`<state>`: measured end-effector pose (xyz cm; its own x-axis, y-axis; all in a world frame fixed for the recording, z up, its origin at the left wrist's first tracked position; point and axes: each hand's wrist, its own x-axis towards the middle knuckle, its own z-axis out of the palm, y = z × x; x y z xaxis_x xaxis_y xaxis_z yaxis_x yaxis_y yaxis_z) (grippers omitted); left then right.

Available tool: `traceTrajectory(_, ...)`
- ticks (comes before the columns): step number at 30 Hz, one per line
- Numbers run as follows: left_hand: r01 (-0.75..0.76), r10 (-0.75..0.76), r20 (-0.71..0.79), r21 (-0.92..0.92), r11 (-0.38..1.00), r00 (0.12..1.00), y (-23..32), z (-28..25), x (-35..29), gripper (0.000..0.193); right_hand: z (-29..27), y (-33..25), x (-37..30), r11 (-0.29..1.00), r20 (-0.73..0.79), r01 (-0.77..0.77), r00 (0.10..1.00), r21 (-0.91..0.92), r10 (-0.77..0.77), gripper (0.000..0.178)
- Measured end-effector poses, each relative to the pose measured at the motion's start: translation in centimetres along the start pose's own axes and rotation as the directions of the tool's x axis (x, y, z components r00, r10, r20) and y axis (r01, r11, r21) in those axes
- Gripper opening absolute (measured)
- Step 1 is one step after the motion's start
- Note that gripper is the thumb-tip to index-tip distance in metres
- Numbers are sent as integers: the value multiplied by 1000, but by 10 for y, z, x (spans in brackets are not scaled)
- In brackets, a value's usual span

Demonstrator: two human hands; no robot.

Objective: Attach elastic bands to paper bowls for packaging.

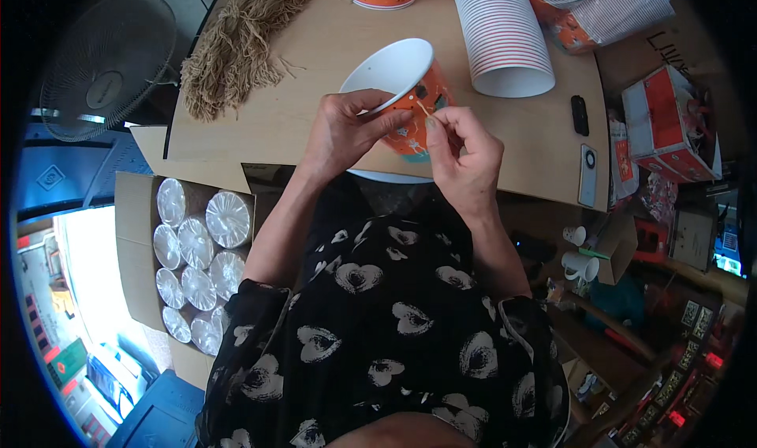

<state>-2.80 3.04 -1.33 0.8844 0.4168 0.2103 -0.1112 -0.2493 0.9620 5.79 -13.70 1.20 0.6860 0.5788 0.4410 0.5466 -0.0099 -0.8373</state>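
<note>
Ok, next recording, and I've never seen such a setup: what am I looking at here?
There is no machine: these are a person's bare hands, seen in one picture from a fisheye camera on their head, looking down. Straight edges bend, and the picture's left is the person's left. The left hand holds an orange-patterned paper bucket near its rim; the right hand pinches a thin tan cord at its side. On the light tabletop lie a bundle of tan cords and a stack of nested paper buckets.
</note>
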Motion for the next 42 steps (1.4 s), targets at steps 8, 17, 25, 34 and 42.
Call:
traceTrajectory(8,-84,84,2,109,990,996,16,3,0,19,2,6,1,998,43,-65,997,-8,65,8)
traceTrajectory(17,-87,82,45,127,988,996,19,6,0,21,3,18,1,999,31,-50,998,-18,51,9)
traceTrajectory(25,-357,335,122,346,868,934,21,19,-1,10,-5,26,-6,988,67,-150,987,33,148,6)
traceTrajectory(34,-108,68,158,258,960,985,27,32,-5,22,-19,44,-14,959,98,-258,964,115,248,6)
traceTrajectory(42,-60,-15,208,352,934,978,26,41,4,25,-37,29,-10,964,-12,-210,977,-164,211,23)
